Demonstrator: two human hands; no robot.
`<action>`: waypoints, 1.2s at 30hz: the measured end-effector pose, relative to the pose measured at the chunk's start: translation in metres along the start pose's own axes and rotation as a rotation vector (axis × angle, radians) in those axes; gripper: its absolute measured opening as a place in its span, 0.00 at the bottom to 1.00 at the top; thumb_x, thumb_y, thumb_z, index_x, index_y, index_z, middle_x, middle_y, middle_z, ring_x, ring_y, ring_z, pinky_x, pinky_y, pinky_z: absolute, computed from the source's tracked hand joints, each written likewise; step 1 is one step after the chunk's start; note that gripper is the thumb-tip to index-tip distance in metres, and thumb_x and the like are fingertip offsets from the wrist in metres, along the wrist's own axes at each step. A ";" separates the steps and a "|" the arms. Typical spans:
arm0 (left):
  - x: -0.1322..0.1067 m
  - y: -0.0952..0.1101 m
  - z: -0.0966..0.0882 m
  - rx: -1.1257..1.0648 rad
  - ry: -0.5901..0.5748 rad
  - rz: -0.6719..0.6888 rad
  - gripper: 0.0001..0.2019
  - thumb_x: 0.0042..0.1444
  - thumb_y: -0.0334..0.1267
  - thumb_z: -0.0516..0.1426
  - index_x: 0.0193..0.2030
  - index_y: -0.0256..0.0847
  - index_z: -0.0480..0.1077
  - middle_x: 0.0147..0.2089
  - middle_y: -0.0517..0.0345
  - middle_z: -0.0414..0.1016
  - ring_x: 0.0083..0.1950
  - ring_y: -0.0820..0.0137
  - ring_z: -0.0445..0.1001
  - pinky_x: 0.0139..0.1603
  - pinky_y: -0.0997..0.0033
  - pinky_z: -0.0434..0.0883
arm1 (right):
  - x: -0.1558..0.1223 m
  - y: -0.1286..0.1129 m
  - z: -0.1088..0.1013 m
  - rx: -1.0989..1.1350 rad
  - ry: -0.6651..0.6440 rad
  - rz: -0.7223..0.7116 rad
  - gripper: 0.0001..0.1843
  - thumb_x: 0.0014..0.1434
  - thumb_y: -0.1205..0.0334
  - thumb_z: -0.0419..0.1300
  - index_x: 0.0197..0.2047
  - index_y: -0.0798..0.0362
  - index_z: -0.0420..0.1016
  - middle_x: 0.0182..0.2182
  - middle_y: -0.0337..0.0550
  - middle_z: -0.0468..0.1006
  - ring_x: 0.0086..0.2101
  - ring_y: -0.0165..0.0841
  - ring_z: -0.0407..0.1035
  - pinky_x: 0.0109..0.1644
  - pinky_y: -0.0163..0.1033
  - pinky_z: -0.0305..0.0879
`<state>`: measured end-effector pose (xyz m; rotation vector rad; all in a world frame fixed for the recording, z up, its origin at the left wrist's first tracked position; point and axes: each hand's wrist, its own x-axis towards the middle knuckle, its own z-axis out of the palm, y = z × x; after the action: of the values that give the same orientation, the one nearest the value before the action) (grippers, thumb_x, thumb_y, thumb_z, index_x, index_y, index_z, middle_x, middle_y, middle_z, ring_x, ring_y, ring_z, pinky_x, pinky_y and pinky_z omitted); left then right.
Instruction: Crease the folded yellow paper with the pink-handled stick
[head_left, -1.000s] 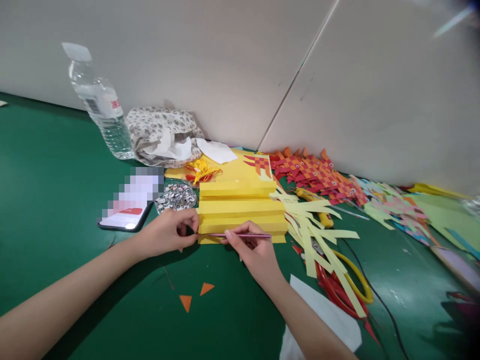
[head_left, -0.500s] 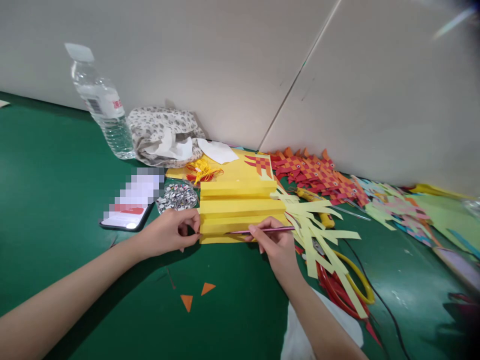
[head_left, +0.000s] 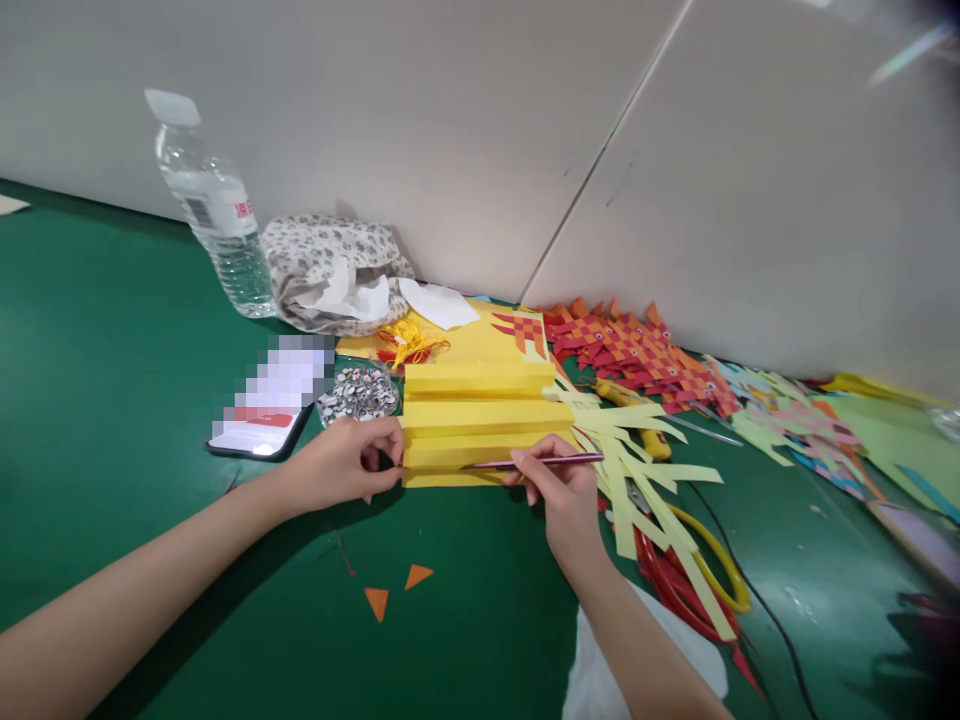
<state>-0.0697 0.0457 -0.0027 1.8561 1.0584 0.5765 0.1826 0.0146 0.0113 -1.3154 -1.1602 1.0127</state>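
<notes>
A sheet of yellow paper (head_left: 480, 415), folded into pleats, lies on the green table in front of me. My left hand (head_left: 367, 460) pinches its lower left edge between thumb and forefinger. In my right hand (head_left: 559, 485) is a thin dark-pink pen-like stick (head_left: 540, 461), held like a pencil. Its pointed end lies over the lowest pleat; whether it is a pen or a scoring tool I cannot make out. Pale yellow paper strips (head_left: 637, 450) spread out to the right of the sheet. Two small orange paper triangles (head_left: 377, 603) lie nearer to me.
A water bottle (head_left: 217, 220), a patterned cloth pouch (head_left: 330, 250), a phone (head_left: 274, 395) and a bag of googly eyes (head_left: 358, 392) stand or lie at left. Behind right are woven red-orange paper fish (head_left: 622, 340). Red-handled scissors (head_left: 667, 590) and a yellow cutter (head_left: 652, 442) lie right.
My right hand and the stick have slid slightly to the right along the lowest pleat. My left hand keeps its pinch on the paper; the whole view has shifted a little.
</notes>
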 end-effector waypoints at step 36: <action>-0.001 -0.002 -0.003 0.169 0.045 0.090 0.05 0.50 0.33 0.58 0.33 0.41 0.65 0.18 0.71 0.65 0.19 0.80 0.63 0.21 0.82 0.58 | -0.011 0.003 0.029 -0.063 -0.278 0.060 0.13 0.55 0.53 0.65 0.29 0.52 0.69 0.27 0.42 0.82 0.23 0.30 0.72 0.29 0.34 0.68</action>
<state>-0.0732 0.0470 -0.0033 2.0553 1.0850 0.5990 0.1525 0.0087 0.0051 -1.2934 -1.3765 1.2410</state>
